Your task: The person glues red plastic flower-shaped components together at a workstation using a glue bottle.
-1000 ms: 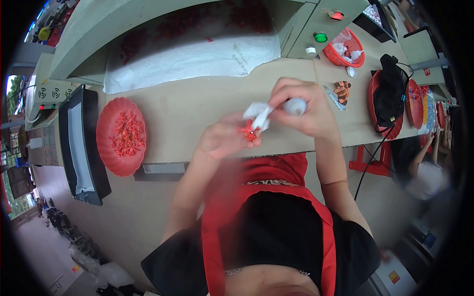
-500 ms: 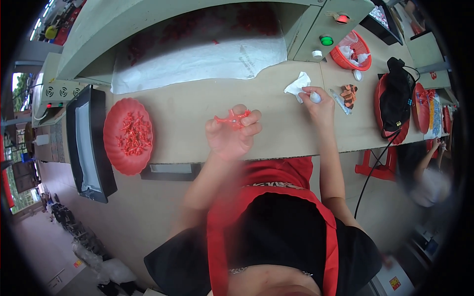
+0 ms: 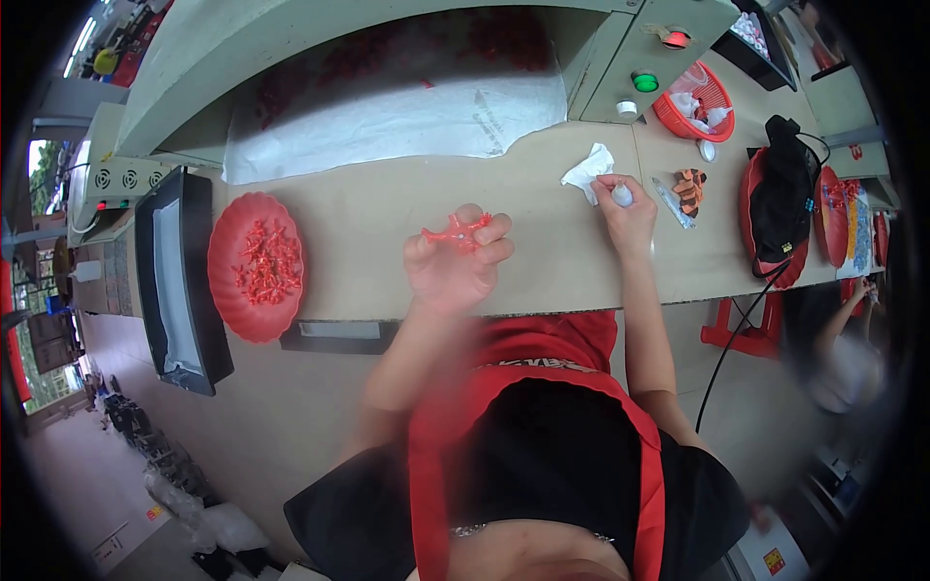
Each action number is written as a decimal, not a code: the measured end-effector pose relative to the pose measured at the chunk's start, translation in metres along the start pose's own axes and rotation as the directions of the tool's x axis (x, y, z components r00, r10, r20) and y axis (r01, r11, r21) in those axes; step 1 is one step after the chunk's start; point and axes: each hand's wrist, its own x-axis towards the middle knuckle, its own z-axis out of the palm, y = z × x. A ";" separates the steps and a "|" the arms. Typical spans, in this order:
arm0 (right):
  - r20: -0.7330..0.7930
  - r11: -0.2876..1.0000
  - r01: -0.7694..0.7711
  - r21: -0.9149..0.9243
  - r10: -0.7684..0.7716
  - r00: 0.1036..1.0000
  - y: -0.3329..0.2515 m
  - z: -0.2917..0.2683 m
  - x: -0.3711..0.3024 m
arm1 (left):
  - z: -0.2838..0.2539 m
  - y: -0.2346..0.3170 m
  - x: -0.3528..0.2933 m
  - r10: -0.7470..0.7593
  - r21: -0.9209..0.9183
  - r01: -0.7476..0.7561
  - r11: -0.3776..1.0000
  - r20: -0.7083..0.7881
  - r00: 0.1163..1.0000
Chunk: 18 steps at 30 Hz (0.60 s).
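Holding a shiny, branchy red piece (image 3: 457, 234) in the curled-up left hand (image 3: 450, 276), over the pale table (image 3: 373, 218). Gripping a small white bottle (image 3: 623, 196) in the right hand (image 3: 635, 223), right by a white wipe (image 3: 587, 174); cannot tell if touching it. With a wavy red plate (image 3: 226, 286) of little red pieces (image 3: 266, 263) off to the left.

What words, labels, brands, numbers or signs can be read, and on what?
No whole word reads clearly:
Red apron: pale lettering, partly hidden.
White sheet: faint grey marks, too blurred.
Orange-and-yellow label, lower right: too small.
Similar label, lower left: too small.
Red mark, upper right: too small to tell.
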 end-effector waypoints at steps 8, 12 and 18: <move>-0.001 1.000 0.003 -0.024 -0.003 1.000 -0.001 0.000 0.001 | 0.000 0.000 0.000 0.011 -0.004 -0.011 1.000 0.002 1.000; -0.003 1.000 -0.001 -0.024 0.001 1.000 0.000 0.000 0.002 | 0.003 0.001 0.000 0.003 -0.016 -0.005 1.000 -0.105 0.994; -0.001 0.999 -0.003 -0.035 0.003 1.000 -0.003 0.000 0.002 | -0.002 0.001 -0.001 0.023 -0.014 -0.024 1.000 -0.061 0.998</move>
